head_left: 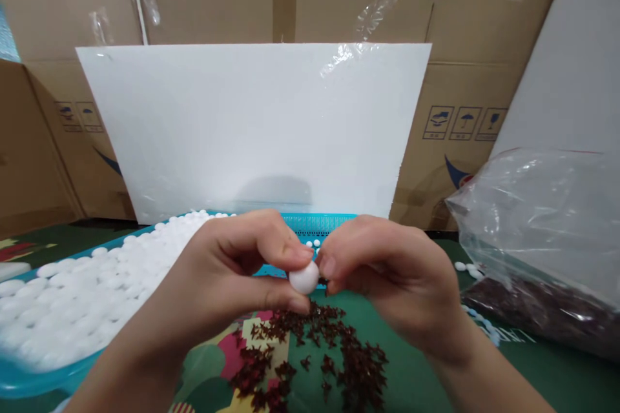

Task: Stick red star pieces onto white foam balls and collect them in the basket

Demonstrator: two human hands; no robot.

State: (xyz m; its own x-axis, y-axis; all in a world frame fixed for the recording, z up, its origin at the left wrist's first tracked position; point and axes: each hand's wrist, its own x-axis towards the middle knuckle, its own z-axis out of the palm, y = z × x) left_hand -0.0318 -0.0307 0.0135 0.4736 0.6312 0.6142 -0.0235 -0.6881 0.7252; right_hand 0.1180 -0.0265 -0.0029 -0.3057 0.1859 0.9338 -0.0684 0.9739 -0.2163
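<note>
A small white ball [303, 279] is pinched between the thumb and fingers of my left hand [237, 264]. Close against the ball's right side, the fingertips of my right hand [392, 274] are pressed together on a tiny dark reddish-brown piece [322, 281], mostly hidden by the fingers. Below both hands, many loose dark reddish-brown star-shaped pieces [361, 368] lie scattered on the green patterned table cover [411, 377].
Left of me, a blue tray [29, 384] is heaped with white balls [87, 303]. A blue basket [320, 222] with a few white balls stands behind my hands. A clear plastic bag [542, 226] of dark pieces lies right. Behind stand a white board [261, 122] and cardboard boxes [358, 0].
</note>
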